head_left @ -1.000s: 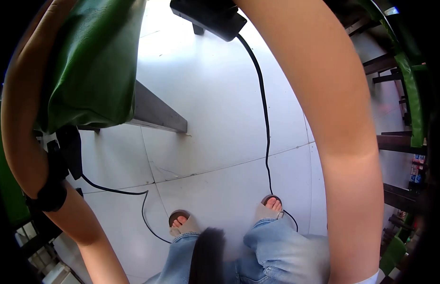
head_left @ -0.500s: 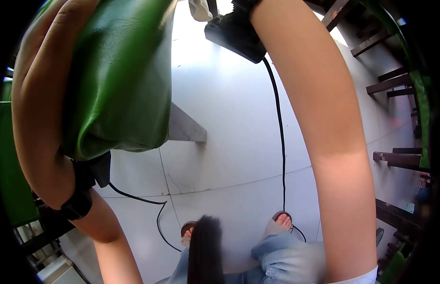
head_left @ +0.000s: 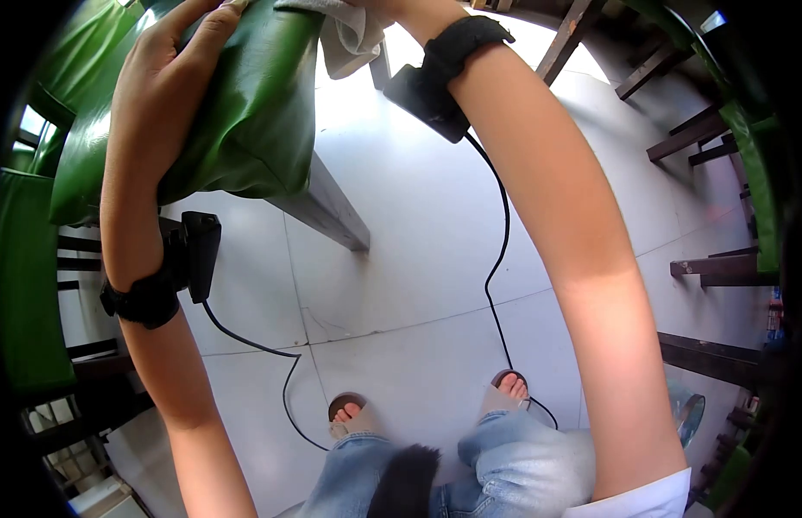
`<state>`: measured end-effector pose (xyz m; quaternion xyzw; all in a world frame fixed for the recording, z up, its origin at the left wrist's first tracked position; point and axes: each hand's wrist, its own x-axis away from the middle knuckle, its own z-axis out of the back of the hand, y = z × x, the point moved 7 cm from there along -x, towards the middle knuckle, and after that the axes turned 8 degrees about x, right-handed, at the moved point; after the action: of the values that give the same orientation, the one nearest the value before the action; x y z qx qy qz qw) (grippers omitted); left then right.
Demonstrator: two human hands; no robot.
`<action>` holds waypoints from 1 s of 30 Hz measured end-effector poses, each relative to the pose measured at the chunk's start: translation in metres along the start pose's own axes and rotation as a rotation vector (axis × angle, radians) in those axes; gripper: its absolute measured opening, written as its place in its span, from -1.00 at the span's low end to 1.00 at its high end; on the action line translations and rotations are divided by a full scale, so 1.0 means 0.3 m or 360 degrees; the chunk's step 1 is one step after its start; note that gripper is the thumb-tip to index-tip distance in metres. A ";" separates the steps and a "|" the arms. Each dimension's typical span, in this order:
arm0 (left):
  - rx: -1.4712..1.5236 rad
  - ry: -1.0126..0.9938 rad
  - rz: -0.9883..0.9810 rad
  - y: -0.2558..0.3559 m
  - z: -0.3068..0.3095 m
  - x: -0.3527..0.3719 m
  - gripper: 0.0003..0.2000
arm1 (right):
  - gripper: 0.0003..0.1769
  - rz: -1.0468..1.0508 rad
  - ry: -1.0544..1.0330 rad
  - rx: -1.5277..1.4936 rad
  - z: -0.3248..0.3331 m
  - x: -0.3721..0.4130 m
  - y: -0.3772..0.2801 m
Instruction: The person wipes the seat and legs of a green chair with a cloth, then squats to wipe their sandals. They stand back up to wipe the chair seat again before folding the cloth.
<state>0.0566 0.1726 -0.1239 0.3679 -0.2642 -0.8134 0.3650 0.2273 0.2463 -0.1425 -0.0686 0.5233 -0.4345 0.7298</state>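
OK, head view, only one to go on. Got left hand [head_left: 172,73] on green cover [head_left: 254,116], upper left, above grey leg [head_left: 336,207] and tiled floor [head_left: 418,285]. Can make out thumb lying alongside fingers, but tips mostly cut by top edge, so cannot tell if clamped or just resting. Right hand [head_left: 388,7] nearly out of frame at top, just beside pale cloth [head_left: 353,39]; cannot tell finger state there either.

Cover: looks smooth, glossy, soft, creased at near corner. Probably slippery, not fragile. Cannot judge weight or if fixed underneath. Best taken at folded lower edge, not on slick face.

Cloth: looks light and limp; best bunched in palm. Mind black cables [head_left: 507,220] running from wrist units [head_left: 202,255] down toward feet [head_left: 349,410].
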 end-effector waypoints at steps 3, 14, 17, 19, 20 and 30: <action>-0.0056 0.0027 -0.0042 -0.022 0.011 -0.013 -0.62 | -0.71 -0.0053 -0.0071 0.0020 0.040 0.073 -0.092; -0.0289 0.1014 -0.0865 0.085 0.106 0.191 -0.58 | -0.67 0.0344 -0.0305 0.0149 0.058 0.257 -0.440; -0.0024 0.0999 -0.0772 0.142 0.191 0.260 -0.56 | -0.74 0.0678 -0.0333 0.0357 0.021 0.339 -0.578; 0.0187 0.0899 -0.0734 0.160 0.177 0.288 -0.51 | -0.78 0.0923 -0.0315 0.0531 -0.006 0.391 -0.668; 0.0156 0.0783 -0.0633 0.124 0.153 0.308 -0.51 | -0.78 0.1000 -0.0308 0.0649 -0.040 0.404 -0.682; -0.0882 0.0547 -0.1106 0.149 -0.136 0.469 -0.60 | -0.82 0.1213 0.0209 0.1241 -0.089 0.623 -0.569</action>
<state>0.0416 0.0286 -0.1739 0.4525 0.1658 -0.8545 0.1942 0.1233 0.0191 -0.1912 0.4288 0.3557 -0.3044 0.7726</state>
